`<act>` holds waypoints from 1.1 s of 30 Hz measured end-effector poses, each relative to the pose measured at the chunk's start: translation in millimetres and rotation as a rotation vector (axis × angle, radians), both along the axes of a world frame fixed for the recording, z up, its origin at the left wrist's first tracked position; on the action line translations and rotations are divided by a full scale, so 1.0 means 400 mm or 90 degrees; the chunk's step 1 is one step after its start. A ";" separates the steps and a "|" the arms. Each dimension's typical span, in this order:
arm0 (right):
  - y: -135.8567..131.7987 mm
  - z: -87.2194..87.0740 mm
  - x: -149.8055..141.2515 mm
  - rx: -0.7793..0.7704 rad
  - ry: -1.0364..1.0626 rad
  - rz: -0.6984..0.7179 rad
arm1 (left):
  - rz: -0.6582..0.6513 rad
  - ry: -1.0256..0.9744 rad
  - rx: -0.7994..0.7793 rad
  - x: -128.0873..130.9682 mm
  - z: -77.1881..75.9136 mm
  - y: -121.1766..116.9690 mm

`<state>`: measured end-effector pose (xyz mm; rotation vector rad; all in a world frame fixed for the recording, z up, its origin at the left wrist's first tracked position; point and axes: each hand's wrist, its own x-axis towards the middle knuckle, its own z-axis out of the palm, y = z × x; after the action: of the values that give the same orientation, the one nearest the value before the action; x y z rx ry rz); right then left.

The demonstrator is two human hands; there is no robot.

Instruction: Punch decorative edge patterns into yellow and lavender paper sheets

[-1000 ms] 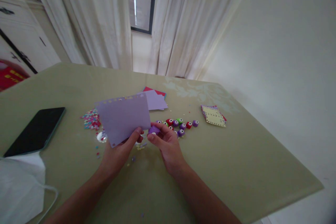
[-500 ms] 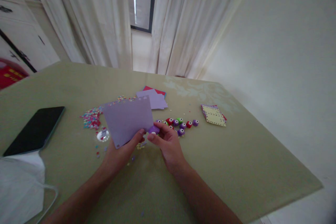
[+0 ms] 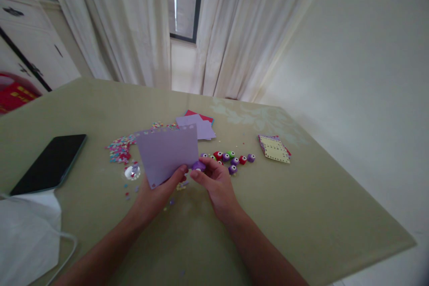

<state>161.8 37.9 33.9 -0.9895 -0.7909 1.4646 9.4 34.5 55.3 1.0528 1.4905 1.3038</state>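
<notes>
My left hand [image 3: 164,190] is closed on a lilac paper card [image 3: 169,152], its thumb on the lower right part. Small punched shapes run along the card's top edge, and one marks its lower left corner. In my right hand [image 3: 217,185] a small purple paper punch [image 3: 198,166] is pinched between thumb and fingers, at the card's lower right edge. Whether the card sits inside the punch's slot is hard to tell. Just beyond the right hand lies a group of several small punches [image 3: 234,161] in purple, red and green, each with an eye-like spot.
Colourful paper bits [image 3: 121,148] lie in a heap left of the card, near a small clear dish [image 3: 132,171]. Lilac and red cards [image 3: 205,128] lie behind. A stack of punched cards [image 3: 275,149] is at right. A phone [image 3: 50,163] and white mask [image 3: 28,237] lie at left.
The whole view has shifted slightly, so things appear a little further right. Both hands keep the same hold on the card and the purple punch.
</notes>
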 end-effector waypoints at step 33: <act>0.001 0.004 0.000 0.031 -0.068 0.029 | -0.015 0.046 0.013 -0.008 -0.042 0.005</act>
<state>161.9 38.1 35.5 -1.0239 -0.9279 1.4342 6.3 36.5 38.3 1.1387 1.5169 1.2777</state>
